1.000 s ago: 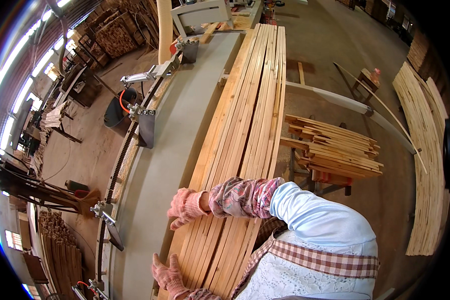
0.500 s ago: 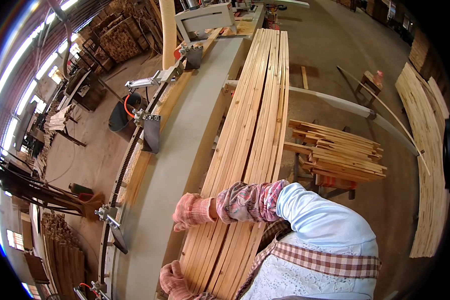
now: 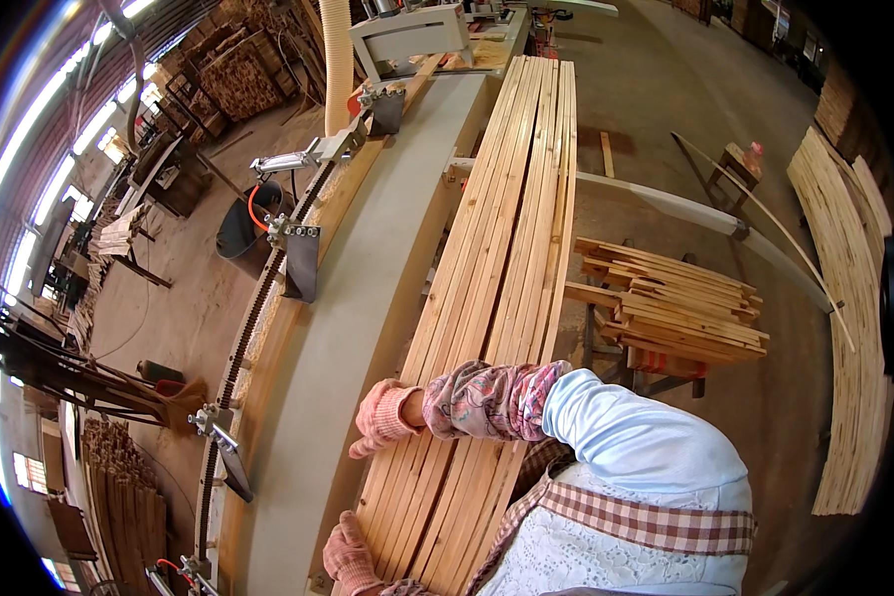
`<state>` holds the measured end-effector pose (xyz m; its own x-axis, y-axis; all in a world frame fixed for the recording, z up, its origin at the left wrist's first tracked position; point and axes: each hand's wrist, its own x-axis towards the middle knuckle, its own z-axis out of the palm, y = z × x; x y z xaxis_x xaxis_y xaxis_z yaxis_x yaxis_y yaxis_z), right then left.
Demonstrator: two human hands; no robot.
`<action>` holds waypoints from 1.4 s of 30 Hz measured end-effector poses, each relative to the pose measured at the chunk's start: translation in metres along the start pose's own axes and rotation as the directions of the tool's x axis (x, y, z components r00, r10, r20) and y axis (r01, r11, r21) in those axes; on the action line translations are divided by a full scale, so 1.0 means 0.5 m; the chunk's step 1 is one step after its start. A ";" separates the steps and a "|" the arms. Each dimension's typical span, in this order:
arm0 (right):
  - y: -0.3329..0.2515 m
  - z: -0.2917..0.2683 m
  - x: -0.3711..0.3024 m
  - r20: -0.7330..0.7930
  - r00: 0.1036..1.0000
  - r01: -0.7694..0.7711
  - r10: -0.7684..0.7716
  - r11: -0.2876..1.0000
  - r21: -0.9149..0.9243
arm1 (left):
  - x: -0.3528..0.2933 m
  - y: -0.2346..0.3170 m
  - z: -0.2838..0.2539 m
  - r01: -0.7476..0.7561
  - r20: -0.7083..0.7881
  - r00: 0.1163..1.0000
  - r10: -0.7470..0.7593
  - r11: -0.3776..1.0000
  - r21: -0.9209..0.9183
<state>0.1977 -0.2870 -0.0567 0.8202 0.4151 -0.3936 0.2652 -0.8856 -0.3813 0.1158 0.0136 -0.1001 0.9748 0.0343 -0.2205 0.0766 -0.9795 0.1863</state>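
Observation:
A long bundle of pale wooden strips point(image 3: 497, 298) lies side by side, running away from me along a grey machine bed. My right hand point(image 3: 385, 417), in a pink knitted glove, reaches across the strips with its fingers curled over their left edge. Nearer to me, my left hand point(image 3: 349, 552), gloved alike, grips the same edge, its thumb side up. Both hands are closed on the outermost strips; the undersides of the fingers are hidden. A patterned sleeve cover point(image 3: 497, 399) wraps my right forearm above the strips.
Left of the strips runs the grey machine bed point(image 3: 353, 268) with a toothed rail and metal clamps point(image 3: 301, 260). A grey machine frame point(image 3: 412, 40) stands at the far end. Shorter boards point(image 3: 675, 303) are stacked on the right. A long thin strip point(image 3: 765, 238) leans beyond them.
Both gloved hands have shifted slightly to the right, drawing in along with the strips' left edge. The bundle otherwise lies nearly as before.

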 end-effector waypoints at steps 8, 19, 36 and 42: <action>0.006 -0.006 0.008 0.046 0.998 -0.041 0.038 0.997 0.069 | -0.023 0.037 -0.028 -0.034 -0.077 0.997 0.029 0.997 -0.073; -0.005 -0.020 -0.009 0.059 0.995 -0.086 0.082 0.994 0.064 | -0.018 0.026 -0.023 -0.023 -0.052 0.998 0.020 0.998 -0.056; 0.027 0.030 0.044 -0.162 0.964 0.233 -0.209 0.961 0.151 | -0.056 -0.029 -0.017 -0.074 -0.139 0.981 0.132 0.929 0.364; 0.032 0.038 0.022 -0.194 0.975 0.158 -0.109 0.953 0.259 | -0.067 0.030 -0.116 0.262 0.133 0.959 -0.252 0.963 -0.063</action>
<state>0.2015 -0.2925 -0.0828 0.8690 0.4609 -0.1800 0.2510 -0.7241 -0.6424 0.0967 0.0092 -0.0342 0.8872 0.2529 -0.3859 0.3421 -0.9218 0.1823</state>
